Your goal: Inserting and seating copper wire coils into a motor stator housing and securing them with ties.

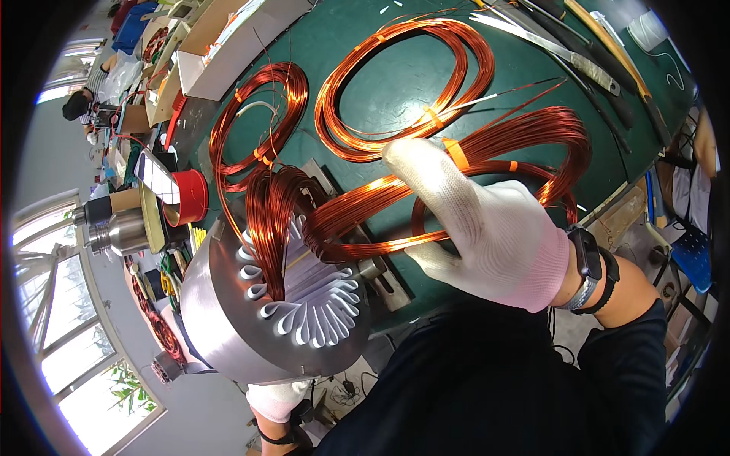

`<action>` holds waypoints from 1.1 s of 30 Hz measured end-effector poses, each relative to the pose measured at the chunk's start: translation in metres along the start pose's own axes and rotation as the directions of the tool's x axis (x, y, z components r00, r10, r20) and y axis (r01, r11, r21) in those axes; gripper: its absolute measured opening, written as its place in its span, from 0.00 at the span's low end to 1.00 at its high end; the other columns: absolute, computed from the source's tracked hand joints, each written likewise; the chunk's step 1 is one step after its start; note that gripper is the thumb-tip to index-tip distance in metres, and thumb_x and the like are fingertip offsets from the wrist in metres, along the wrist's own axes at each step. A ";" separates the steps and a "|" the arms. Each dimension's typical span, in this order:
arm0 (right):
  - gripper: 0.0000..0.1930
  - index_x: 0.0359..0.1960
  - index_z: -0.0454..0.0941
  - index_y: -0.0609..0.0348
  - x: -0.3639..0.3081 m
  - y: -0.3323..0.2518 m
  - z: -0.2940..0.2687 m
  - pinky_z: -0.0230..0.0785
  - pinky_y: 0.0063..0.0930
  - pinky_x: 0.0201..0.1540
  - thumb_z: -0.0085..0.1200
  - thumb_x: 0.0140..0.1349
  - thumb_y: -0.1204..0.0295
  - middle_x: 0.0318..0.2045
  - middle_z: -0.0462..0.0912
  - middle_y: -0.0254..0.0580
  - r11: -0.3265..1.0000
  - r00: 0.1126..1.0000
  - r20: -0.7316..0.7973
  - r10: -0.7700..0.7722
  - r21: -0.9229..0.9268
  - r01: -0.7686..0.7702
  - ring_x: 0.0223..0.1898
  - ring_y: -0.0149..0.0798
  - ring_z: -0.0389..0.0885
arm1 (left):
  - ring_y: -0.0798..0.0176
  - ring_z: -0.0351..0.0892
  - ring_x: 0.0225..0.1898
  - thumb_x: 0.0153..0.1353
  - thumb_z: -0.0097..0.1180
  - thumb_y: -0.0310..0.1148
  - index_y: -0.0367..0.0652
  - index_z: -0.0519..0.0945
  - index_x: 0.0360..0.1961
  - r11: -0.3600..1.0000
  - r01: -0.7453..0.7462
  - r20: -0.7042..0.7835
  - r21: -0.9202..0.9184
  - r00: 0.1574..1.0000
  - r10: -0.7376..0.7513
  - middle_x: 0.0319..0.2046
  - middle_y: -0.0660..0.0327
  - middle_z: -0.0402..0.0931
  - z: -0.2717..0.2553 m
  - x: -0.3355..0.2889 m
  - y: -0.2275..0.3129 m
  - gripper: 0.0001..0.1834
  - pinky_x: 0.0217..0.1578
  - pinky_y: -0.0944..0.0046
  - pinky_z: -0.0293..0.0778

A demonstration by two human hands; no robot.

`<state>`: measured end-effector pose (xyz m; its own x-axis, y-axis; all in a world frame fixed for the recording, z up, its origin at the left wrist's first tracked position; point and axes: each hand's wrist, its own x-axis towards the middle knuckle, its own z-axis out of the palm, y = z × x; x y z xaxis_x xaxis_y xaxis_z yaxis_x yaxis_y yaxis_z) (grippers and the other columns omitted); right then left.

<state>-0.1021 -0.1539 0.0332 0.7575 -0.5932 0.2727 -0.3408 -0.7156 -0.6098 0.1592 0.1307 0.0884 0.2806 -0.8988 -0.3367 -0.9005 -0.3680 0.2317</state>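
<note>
A motor stator, a smooth grey metal cylinder, lies in front of me with its bore facing the right. White insulation paper liners stick out of its slots in folded loops. A bundle of copper windings runs into the slots on its upper side. My right hand, in a white glove, grips a thick copper wire coil bound with orange tape, its fingers on either side of the strands. My left hand, also gloved, is at the stator's near side; its fingers are hidden behind the cylinder.
On the green table lie a round copper coil and a smaller coil. Long hand tools and a white string spool are at the far right. A red tape roll and a metal flask stand left.
</note>
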 end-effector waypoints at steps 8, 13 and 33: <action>0.46 0.71 0.59 0.64 0.003 0.003 -0.003 0.83 0.35 0.41 0.72 0.51 0.71 0.64 0.76 0.56 0.998 1.000 -0.015 -0.026 0.050 0.027 0.42 0.52 0.88 | 0.53 0.84 0.49 0.68 0.63 0.43 0.41 0.82 0.54 1.000 0.002 -0.022 -0.020 1.000 -0.002 0.49 0.56 0.84 -0.003 0.004 0.003 0.20 0.52 0.54 0.77; 0.44 0.69 0.62 0.65 0.004 0.005 -0.004 0.83 0.36 0.42 0.73 0.51 0.70 0.61 0.77 0.58 0.991 0.996 -0.073 -0.044 0.122 0.053 0.42 0.55 0.88 | 0.63 0.80 0.52 0.65 0.67 0.43 0.42 0.78 0.60 0.967 -0.038 0.051 -0.250 0.997 0.053 0.54 0.61 0.81 -0.009 0.009 -0.015 0.26 0.54 0.59 0.75; 0.35 0.61 0.72 0.66 0.014 0.009 0.016 0.79 0.32 0.26 0.74 0.53 0.67 0.46 0.83 0.50 0.968 0.942 -0.247 -0.228 0.045 0.246 0.26 0.48 0.86 | 0.61 0.79 0.55 0.65 0.67 0.42 0.41 0.73 0.64 0.704 0.120 0.102 -0.700 0.993 -0.067 0.59 0.60 0.77 -0.013 0.060 -0.051 0.31 0.57 0.57 0.75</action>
<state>-0.0855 -0.1627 0.0197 0.6533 -0.4870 0.5798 -0.1185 -0.8220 -0.5570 0.2261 0.0920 0.0682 0.3055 -0.8430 -0.4427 -0.3677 -0.5333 0.7619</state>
